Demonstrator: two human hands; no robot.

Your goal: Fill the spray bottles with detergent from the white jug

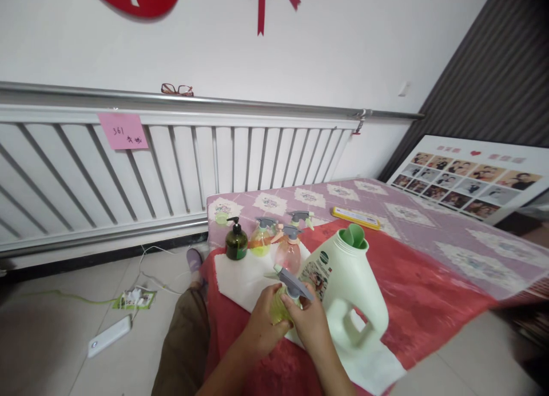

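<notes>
Low over the front of the table, both my hands hold a small spray bottle (279, 308) containing yellow-green liquid, with a grey trigger head on top. My left hand (262, 315) wraps around the bottle's body. The fingers of my right hand (309, 317) close on the bottle just below the trigger head. Right beside my right hand stands a big pale-green detergent jug (349, 282) with its mouth uncapped and a green spout showing inside. Behind my hands are a pink spray bottle (288, 257), a spray bottle with yellow-orange liquid (261, 244) and a dark green pump bottle (236, 246).
Another grey spray head (299, 217) shows at the back, partly hidden. White sheets (234, 276) lie on a red cloth (412, 293). A yellow-edged flat pack (355, 218) lies farther back. A radiator (180, 167) lines the wall; a power strip (134, 298) and cables are on the floor.
</notes>
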